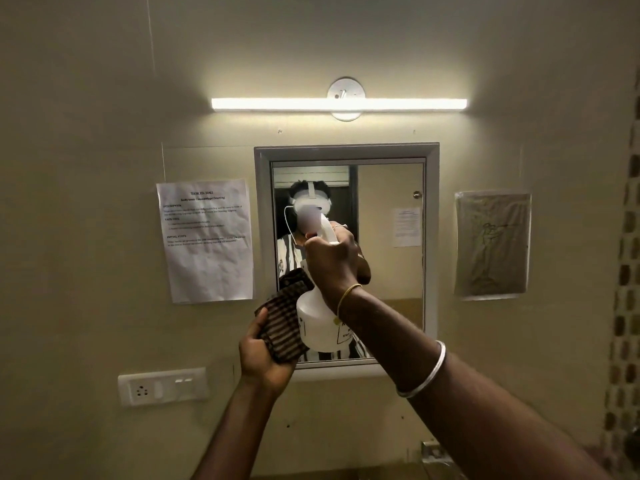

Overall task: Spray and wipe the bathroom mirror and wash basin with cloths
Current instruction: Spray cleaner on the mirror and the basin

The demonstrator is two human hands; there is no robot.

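A framed mirror [388,237] hangs on the beige wall straight ahead. My right hand [332,261] grips the neck of a white spray bottle [318,323], raised in front of the mirror's lower left part with its nozzle toward the glass. My left hand [263,355] holds a dark striped cloth [282,323] just left of the bottle, by the mirror's lower left corner. The wash basin is out of view.
A lit tube light [339,103] runs above the mirror. A printed sheet [207,240] is taped to the wall on the left, a plastic-covered sheet [491,244] on the right. A switch and socket plate [162,386] sits at lower left. A metal fitting [433,452] shows at the bottom.
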